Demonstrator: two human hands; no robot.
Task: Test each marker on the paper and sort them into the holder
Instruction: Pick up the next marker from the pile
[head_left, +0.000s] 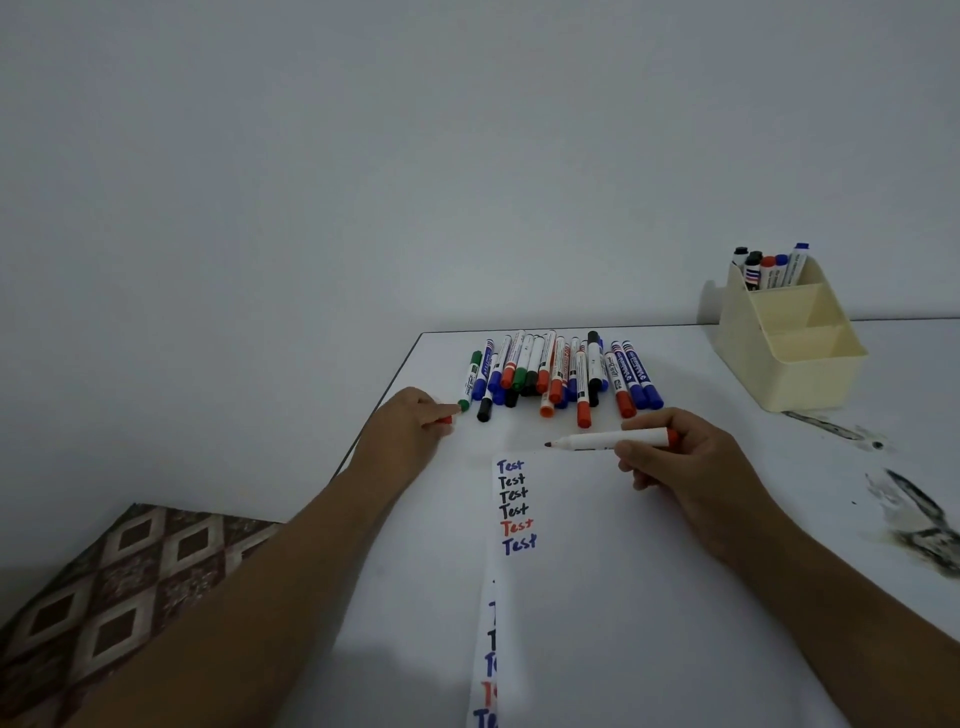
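Both forearms extended, right hand (680, 457) and left hand (410, 426) pinching.

Marker labels in the pile (556, 371) are too small to read; lower writing on the paper (545, 597) runs off the bottom edge

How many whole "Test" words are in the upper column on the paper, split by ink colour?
Blue Test words: 2
Black Test words: 3
Red Test word: 1
Total: 6, whole words only; the cut-off ones lower on the paper are left out.
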